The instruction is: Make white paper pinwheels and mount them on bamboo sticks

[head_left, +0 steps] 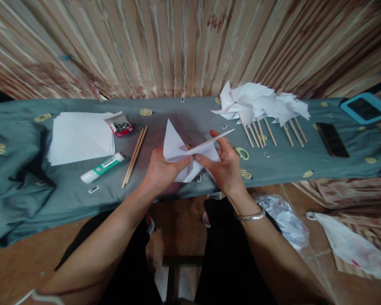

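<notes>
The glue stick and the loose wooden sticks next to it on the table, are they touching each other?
Apart. The head view shows a strip of grey-green cloth between the glue stick and the wooden sticks; the stick's cap end stops short of them.

Paper stack [81, 137], glue stick [102, 167], pin box [122, 126], finished pinwheels [260, 106], phone [332, 140] on grey cloth [184, 114].

two phones [332, 140], two loose sticks [135, 156], one glue stick [102, 167], one pin box [121, 126]

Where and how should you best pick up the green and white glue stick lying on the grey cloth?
Grip the green and white glue stick across its middle, hand coming from above. It lies flat and slanted on the grey cloth, both long sides free.
</notes>
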A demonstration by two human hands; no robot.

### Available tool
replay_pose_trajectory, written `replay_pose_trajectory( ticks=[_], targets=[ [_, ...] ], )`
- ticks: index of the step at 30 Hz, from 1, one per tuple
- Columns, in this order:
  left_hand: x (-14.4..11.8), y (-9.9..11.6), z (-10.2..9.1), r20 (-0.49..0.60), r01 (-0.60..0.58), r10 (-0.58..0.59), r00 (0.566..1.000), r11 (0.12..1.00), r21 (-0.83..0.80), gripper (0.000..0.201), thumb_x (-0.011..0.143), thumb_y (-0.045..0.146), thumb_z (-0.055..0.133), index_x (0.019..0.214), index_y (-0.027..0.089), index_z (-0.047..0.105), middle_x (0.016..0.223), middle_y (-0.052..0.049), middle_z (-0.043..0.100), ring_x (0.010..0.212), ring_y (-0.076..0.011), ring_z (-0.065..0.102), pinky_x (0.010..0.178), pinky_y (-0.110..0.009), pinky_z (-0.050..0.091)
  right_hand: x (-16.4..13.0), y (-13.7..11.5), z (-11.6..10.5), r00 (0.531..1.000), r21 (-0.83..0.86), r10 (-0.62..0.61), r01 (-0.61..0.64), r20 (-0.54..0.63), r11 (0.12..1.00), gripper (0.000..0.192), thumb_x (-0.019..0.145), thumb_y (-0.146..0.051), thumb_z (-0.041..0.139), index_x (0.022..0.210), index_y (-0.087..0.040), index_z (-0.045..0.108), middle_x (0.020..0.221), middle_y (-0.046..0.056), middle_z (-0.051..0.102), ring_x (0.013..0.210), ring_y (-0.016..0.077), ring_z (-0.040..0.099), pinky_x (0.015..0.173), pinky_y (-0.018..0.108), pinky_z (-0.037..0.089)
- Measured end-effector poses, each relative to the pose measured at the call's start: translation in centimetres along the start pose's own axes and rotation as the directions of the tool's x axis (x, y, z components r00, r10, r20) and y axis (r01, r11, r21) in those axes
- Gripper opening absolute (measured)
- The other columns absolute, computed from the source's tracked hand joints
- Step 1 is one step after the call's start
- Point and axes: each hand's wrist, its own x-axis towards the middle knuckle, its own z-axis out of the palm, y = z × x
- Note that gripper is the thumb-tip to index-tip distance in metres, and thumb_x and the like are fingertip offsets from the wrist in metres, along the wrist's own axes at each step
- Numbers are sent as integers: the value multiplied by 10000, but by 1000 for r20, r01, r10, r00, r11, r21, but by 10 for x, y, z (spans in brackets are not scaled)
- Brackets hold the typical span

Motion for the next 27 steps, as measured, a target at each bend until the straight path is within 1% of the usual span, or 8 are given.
replay_pose_trajectory(
  ticks=[5,11,13,16,19,22,25,27],
  targets=[
    [-2,5,1,2,77,-77,997,997,-9,205,567,195,780,746,128,707,689,-26,714,615,-170,664,552,-247,553,0,0,0,1000,-6,-30,30,-2,1000,688,644,-333,818,1249,-232,506,868,8,751,733,209,717,644,344,620],
    [-2,4,-2,-3,118,-118,993,993,21,244,572,224,789,777,120,707,733,-48,723,676,-201,687,608,-279,575,2,-2,0,1000,31,-16,17,-8,999,684,602,-331,844,1207,-222,542,914,27,753,790,224,721,699,366,622],
    [-1,1,-3,-14,130,-130,991,991,15,238,571,230,787,766,121,703,726,-47,723,671,-205,685,609,-290,576,3,-3,-2,1000,44,4,-5,18,999,714,585,-346,856,1216,-224,545,928,27,753,799,225,721,711,369,622],
    [-1,-1,-5,-11,157,-157,987,987,26,243,571,235,789,762,119,697,732,-54,720,680,-218,683,607,-304,570,5,-4,-6,995,74,63,-68,73,995,759,573,-354,863,1247,-234,536,867,4,755,755,223,720,690,372,622],
    [-2,0,-6,16,182,-182,983,983,34,240,574,229,784,767,115,698,741,-57,717,691,-219,681,620,-306,559,4,-3,-8,989,86,111,-120,99,989,772,554,-350,872,1245,-233,548,846,-1,757,748,226,721,692,370,618],
    [-4,2,-7,56,198,-200,978,980,24,212,558,219,777,729,119,701,695,-34,705,641,-191,660,592,-276,535,2,-2,-8,986,56,138,-144,90,988,732,550,-337,874,1210,-233,575,835,-3,758,731,222,717,675,356,608],
    [-7,2,-7,127,205,-203,971,979,-3,183,563,222,770,701,125,701,660,-21,697,607,-174,643,566,-260,515,2,-2,-6,985,33,155,-157,71,987,675,539,-334,877,1146,-224,603,816,-5,756,691,210,706,637,331,593],
    [-9,1,-8,195,205,-192,962,978,-45,222,567,236,780,745,123,709,712,-35,721,648,-184,661,605,-274,531,4,-3,-5,984,49,168,-172,64,984,692,511,-338,888,1131,-216,606,790,-7,754,651,202,695,605,319,583]
  ],
)
